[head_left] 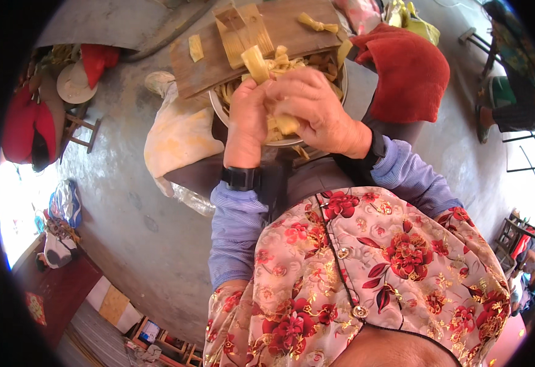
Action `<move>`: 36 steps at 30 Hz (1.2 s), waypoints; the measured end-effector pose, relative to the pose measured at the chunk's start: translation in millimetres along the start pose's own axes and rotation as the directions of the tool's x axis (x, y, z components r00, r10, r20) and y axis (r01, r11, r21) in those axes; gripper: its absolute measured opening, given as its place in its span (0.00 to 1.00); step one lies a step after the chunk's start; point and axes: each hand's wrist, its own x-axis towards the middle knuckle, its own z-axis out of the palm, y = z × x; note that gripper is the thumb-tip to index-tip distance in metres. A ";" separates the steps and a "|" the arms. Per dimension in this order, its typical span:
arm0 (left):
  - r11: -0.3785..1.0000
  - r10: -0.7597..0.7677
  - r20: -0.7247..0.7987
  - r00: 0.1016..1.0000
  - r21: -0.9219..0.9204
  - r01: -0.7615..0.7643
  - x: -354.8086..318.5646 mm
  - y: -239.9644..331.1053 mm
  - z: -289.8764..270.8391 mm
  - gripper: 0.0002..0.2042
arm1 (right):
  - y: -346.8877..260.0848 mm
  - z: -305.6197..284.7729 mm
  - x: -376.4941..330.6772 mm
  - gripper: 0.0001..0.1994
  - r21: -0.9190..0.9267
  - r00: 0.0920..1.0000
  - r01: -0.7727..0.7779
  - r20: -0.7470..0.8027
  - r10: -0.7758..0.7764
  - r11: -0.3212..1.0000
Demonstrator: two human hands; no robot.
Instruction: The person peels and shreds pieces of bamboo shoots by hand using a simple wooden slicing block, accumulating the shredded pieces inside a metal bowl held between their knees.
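Note:
My left hand point(248, 113) is closed on a flat pale-yellow strip point(255, 65), whose broad end sticks up past the thumb. Against it presses my right hand point(316, 109), its fingers bent round the same strip; the fingertips are partly hidden and slightly blurred. Both hands are above a white-rimmed bowl point(219, 112) heaped with similar yellow strips and pieces point(289, 124). Just beyond, a wooden board point(203, 76) lies across the bowl's far side. On it rest wide ribbed yellow sheets point(243, 35), a knotted strip point(318, 24) and a small piece point(195, 48).
A red cloth point(411, 73) covers my right knee, and a stained whitish cloth point(178, 137) my left. Someone's leg point(512, 119) and a stool show at the far right. A wooden stool point(82, 131) stands at the left beside red cloth items point(29, 125).

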 end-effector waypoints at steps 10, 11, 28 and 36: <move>-0.474 0.517 0.605 0.606 0.791 -0.386 -23.2 -2.0 22.2 0.09 | 20.4 7.5 4.5 0.05 0.263 0.846 -0.478 -0.119 0.520 0.838; -0.444 0.562 0.588 0.581 0.808 -0.388 -27.2 -3.0 27.7 0.11 | 25.9 10.2 1.5 0.07 0.307 0.824 -0.478 -0.166 0.541 0.823; 0.019 0.535 0.481 0.694 0.815 -0.580 -18.0 -1.3 7.0 0.11 | 8.0 -1.7 -5.8 0.12 0.617 0.567 -0.728 0.298 0.768 0.298; 0.393 0.368 0.383 0.847 0.762 -0.515 -14.8 -3.9 4.4 0.12 | 22.9 1.3 -14.0 0.10 0.548 0.511 -0.795 0.376 0.773 0.259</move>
